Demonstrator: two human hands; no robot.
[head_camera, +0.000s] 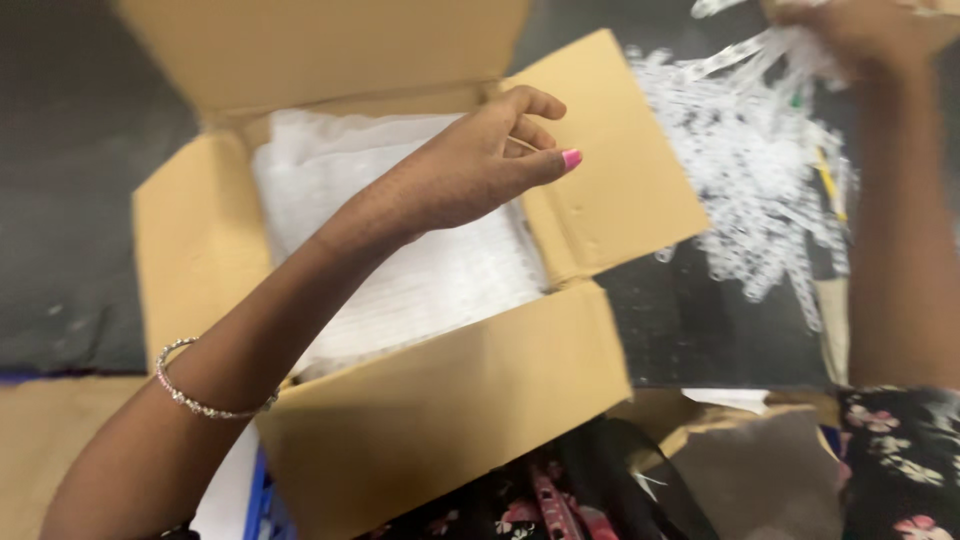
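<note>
Cardboard box (420, 420) sits flaps-open on the dark counter (80, 250), exposing white plastic packing (440, 280); a white plastic-piece pile (750, 190) lies beside. Left hand (480, 160) hovers loosely curled, empty; right hand (850, 35) clutches white strips (745, 55).

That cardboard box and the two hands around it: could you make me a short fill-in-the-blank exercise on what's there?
1. The left hand hovers over an open ____ box.
2. The box is filled with ____ plastic pieces.
3. The right hand grips a bunch of white plastic strips above a loose pile lying on a ____ surface.
4. A beaded ____ circles the left wrist.

Missing words: cardboard; white; dark; bracelet
</note>
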